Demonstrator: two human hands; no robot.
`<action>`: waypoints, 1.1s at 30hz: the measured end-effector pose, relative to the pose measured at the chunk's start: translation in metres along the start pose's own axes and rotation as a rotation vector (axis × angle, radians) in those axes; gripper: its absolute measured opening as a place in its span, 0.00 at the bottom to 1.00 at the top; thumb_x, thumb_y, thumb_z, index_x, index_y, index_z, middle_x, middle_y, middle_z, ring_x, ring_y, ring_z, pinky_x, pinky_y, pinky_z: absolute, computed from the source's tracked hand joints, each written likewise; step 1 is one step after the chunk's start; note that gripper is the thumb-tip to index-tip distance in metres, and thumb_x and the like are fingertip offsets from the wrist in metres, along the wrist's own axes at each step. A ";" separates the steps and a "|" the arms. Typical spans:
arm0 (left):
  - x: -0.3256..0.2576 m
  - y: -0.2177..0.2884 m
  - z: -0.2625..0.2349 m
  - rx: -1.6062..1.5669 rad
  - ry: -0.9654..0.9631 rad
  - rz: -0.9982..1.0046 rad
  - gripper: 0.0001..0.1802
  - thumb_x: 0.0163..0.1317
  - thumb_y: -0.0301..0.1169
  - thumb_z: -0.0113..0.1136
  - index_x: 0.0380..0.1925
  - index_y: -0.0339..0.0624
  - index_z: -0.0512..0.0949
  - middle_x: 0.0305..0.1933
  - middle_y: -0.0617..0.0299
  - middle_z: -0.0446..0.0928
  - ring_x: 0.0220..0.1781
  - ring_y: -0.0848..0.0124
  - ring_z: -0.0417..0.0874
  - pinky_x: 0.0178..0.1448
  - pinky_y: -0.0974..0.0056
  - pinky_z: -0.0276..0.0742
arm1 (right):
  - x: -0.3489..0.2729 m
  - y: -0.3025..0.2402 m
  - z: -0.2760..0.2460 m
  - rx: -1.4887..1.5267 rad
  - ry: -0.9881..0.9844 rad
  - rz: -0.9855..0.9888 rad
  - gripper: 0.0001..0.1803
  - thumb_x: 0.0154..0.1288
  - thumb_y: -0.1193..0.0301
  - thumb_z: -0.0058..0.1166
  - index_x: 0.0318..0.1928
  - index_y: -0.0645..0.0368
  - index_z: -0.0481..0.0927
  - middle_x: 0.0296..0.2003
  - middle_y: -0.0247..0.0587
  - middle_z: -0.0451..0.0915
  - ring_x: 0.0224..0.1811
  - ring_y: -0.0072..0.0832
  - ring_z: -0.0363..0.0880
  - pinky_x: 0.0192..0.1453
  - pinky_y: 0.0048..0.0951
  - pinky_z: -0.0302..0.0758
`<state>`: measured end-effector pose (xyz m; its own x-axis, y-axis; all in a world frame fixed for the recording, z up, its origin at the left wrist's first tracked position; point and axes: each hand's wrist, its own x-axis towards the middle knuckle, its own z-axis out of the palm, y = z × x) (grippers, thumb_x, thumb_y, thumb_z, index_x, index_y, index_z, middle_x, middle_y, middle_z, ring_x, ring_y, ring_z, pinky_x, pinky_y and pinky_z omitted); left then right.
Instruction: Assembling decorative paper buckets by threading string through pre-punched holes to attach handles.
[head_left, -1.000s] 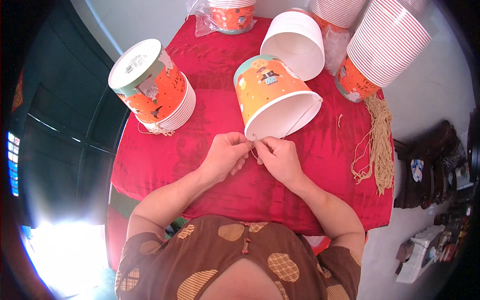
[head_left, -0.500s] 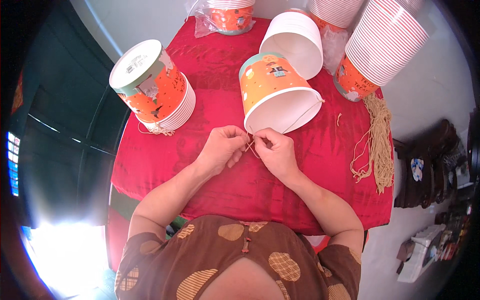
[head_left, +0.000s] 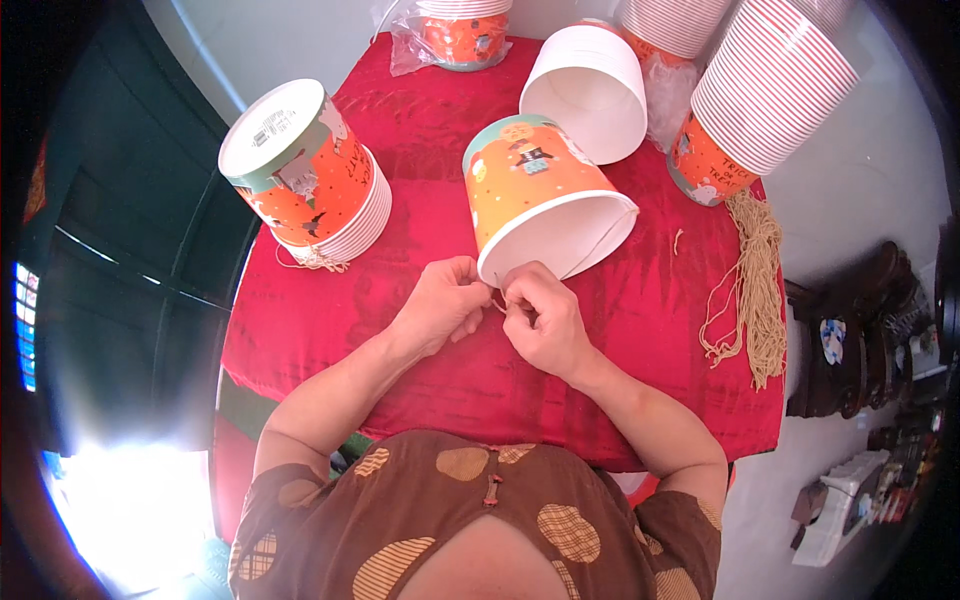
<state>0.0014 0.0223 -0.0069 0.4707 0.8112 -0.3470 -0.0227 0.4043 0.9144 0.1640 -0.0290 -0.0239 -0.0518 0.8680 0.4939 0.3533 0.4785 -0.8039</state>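
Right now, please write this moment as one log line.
left hand: pinching cord; right hand: pinching cord; orange bucket: tilted toward hands; tan cord bundle: untouched

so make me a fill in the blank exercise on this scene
The colour of the tablecloth is ____.
The stack of buckets on the left stands upside ____.
The left hand and right hand hold a thin cord near the white ____ of the nearest bucket.
The big string bundle lies by the tablecloth's ____ edge.

Missing words: red; down; rim; right
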 end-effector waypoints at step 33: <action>-0.005 0.008 -0.012 0.022 -0.023 0.018 0.06 0.61 0.28 0.59 0.30 0.36 0.78 0.21 0.63 0.76 0.14 0.82 0.69 0.13 0.76 0.54 | -0.001 0.007 0.006 0.045 -0.031 0.222 0.03 0.59 0.82 0.53 0.33 0.66 0.72 0.23 0.45 0.77 0.26 0.26 0.79 0.30 0.28 0.75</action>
<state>-0.0119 0.0269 -0.0002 0.4906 0.8083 -0.3257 -0.0124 0.3802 0.9248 0.1607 -0.0256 -0.0321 -0.0062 0.9559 0.2937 0.3174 0.2804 -0.9059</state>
